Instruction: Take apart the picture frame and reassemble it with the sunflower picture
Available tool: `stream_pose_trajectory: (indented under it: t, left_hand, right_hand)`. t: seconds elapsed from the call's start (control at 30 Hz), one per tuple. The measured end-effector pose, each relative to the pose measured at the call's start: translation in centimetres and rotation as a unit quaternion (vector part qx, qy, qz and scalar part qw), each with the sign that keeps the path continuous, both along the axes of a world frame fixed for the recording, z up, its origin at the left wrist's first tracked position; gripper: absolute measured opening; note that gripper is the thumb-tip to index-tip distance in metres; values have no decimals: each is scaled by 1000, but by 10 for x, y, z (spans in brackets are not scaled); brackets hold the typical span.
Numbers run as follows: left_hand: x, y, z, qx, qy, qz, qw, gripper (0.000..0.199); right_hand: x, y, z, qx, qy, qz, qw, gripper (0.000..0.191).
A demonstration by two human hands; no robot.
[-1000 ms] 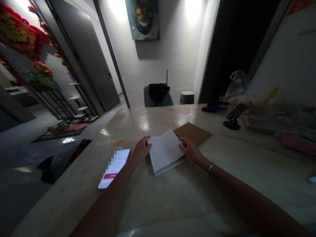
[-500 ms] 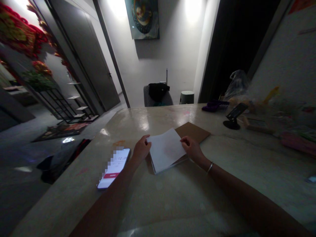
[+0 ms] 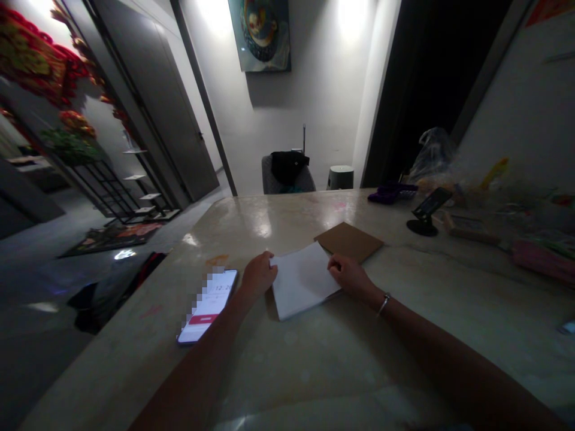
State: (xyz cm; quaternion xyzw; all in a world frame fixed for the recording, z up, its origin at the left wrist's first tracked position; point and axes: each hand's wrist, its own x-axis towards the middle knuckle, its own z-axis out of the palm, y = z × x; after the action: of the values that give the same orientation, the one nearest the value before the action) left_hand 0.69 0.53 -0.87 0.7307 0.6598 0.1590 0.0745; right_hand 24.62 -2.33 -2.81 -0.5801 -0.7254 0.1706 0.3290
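Observation:
White paper (image 3: 302, 281), apparently a small stack of sheets, lies on the table in front of me. At its left edge my left hand (image 3: 259, 274) is closed, thumb and fingers pinching the paper. My right hand (image 3: 353, 275), with a bracelet at the wrist, is curled at the right edge and grips the sheet there. Just behind the paper a brown board (image 3: 349, 240) lies flat, partly covered by the paper and my right hand. To the left of my left forearm rests a phone (image 3: 211, 305) with its screen lit.
The pale, glossy table (image 3: 278, 371) reaches away from me. At the right stand a black phone stand (image 3: 424, 212), a purple object (image 3: 390, 193) and a clear plastic bag (image 3: 431, 155) among clutter. A chair (image 3: 287, 173) is beyond the far edge.
Both hands have come slightly lower and nearer to me with the top sheet. That sheet now lies flatter over the paper beneath, and more of the brown board shows.

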Motion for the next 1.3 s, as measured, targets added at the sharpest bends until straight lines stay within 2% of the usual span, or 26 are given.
stream_pose_trajectory:
  t: [0.2,0.43,0.6,0.73,0.9,1.3]
  left_hand:
    - [0,1,-4,23,40,-19,999,26]
    - [1,-1,-6,42,72,-18,996,24]
    - [3,-1,-6,44,97,-36,994,25]
    - [3,-2,-6,33,101,-43,993,26]
    - [5,-3,-6,23,116,-45,992,27]
    - [5,-3,-11,24,118,-45,992,27]
  right_hand:
    - [-3,-4,4,-4,-56,-1,998,16]
    - [-3,-4,-2,-10,-151,-8,988,35]
    - [-3,-3,0,-24,-208,14,978,32]
    - [-4,-4,3,-6,-245,26,969,27]
    - [-3,-6,3,34,-250,22,967,22]
    - [3,3,-11,42,-237,16,970,23]
